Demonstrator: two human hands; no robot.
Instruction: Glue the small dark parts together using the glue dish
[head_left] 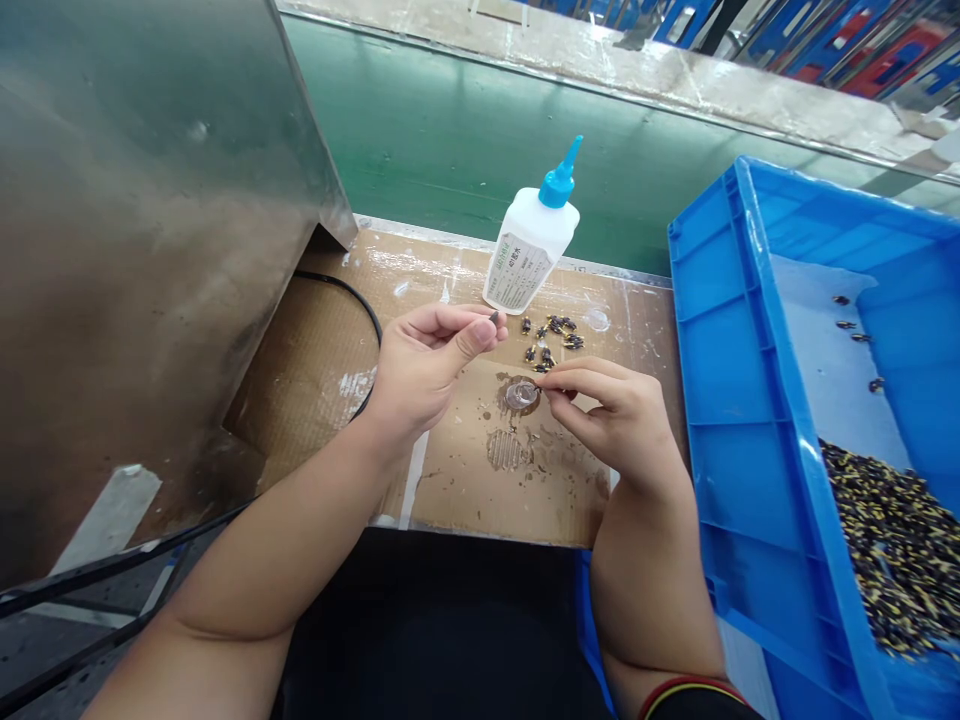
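Note:
Between thumb and fingertips, my left hand pinches a small dark part; its exact kind is too small to make out. My right hand is closed in a pinch on a tiny dark piece, mostly covered by the fingers. That piece is at the right rim of a small clear dish, which sits on wet, stained cardboard. Just beyond the dish lie several small black-and-yellow parts. Behind them stands a white glue bottle with a blue nozzle cap.
On the right, a big blue crate holds a heap of black-and-yellow parts. A metal housing rises at the left, with a black cable beside it. Behind the cardboard runs a green surface.

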